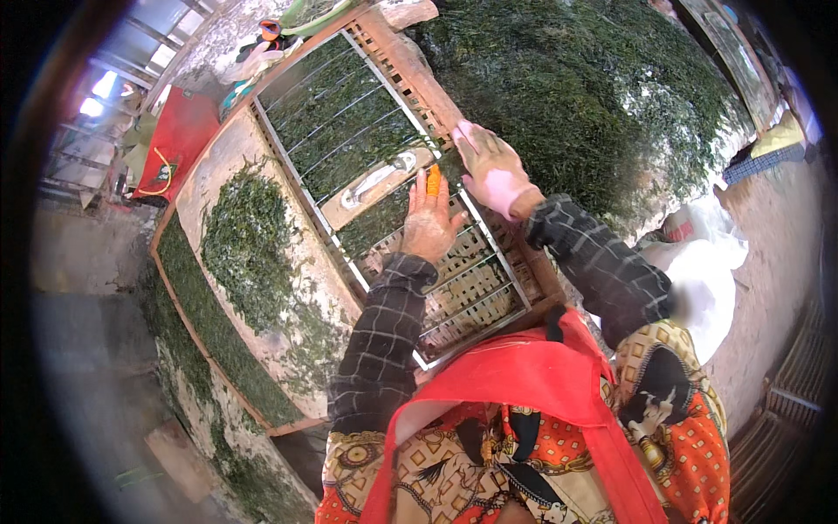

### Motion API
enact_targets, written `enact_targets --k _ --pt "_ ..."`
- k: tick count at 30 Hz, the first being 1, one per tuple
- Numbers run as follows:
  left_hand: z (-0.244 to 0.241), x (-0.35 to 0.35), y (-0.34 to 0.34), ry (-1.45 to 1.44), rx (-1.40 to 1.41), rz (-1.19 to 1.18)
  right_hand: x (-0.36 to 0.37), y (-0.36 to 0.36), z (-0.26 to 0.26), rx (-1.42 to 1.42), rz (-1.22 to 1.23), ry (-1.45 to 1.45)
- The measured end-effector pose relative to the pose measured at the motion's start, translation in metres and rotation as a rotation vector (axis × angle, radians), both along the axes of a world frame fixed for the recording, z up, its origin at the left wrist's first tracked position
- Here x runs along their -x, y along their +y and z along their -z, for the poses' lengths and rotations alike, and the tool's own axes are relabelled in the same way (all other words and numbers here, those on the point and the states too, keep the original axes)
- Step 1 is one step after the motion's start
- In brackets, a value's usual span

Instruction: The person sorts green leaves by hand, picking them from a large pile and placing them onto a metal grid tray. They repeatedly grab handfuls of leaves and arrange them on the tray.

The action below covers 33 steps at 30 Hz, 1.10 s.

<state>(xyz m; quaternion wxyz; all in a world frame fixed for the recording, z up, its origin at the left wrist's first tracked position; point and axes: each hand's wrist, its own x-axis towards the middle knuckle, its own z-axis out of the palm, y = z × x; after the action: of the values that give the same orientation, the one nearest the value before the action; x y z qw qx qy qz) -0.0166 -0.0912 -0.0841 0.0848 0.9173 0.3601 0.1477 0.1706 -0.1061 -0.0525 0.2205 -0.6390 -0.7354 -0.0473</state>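
Observation:
My left hand (432, 226) lies palm down with fingers stretched over the metal frame (514, 278), an orange wrap around one finger. Just beyond its fingertips a wooden float (380, 187) with a metal handle rests across the frame on the green layer. Dark green shredded plant matter (340, 92) fills the far part of the frame, between its thin crossbars. Nearer me, the bare woven lattice (458, 288) shows through. My right hand (494, 170), partly covered in a pink glove, is flat at the frame's right edge. Neither hand holds anything.
A large heap of green plant matter (556, 98) spreads on the right, beside a white plastic bag (700, 281). To the left, a smaller green pile (245, 249) lies on a pale board (321, 275). A red bag (186, 134) stands at the far left.

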Motion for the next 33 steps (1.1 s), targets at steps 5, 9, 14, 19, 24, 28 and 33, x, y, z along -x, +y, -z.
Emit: enact_targets --k 5,9,14,19,24,28,33 --pt "0.008 0.001 -0.004 0.060 -0.018 -0.029 -0.003 0.027 0.005 0.009 -0.155 -0.049" --pt "0.006 -0.001 -0.006 0.078 -0.010 -0.037 0.029 0.018 -0.019 0.058 -0.071 0.112" --pt "-0.019 -0.020 0.024 0.206 0.312 -0.170 0.093 0.001 -0.056 0.425 -0.184 0.623" --pt "-0.010 0.002 -0.005 -0.068 0.084 0.002 0.149 0.034 -0.015 0.827 -0.177 0.849" --pt "0.001 0.013 -0.002 -0.177 0.209 0.027 0.099 0.002 -0.038 0.396 -0.291 0.492" --pt "-0.030 0.028 -0.002 -0.104 0.318 0.180 0.051 -0.006 -0.009 0.231 -0.080 0.561" --pt "-0.027 0.068 -0.023 -0.028 -0.020 -0.125 0.063 0.017 -0.013 0.203 -0.019 0.330"
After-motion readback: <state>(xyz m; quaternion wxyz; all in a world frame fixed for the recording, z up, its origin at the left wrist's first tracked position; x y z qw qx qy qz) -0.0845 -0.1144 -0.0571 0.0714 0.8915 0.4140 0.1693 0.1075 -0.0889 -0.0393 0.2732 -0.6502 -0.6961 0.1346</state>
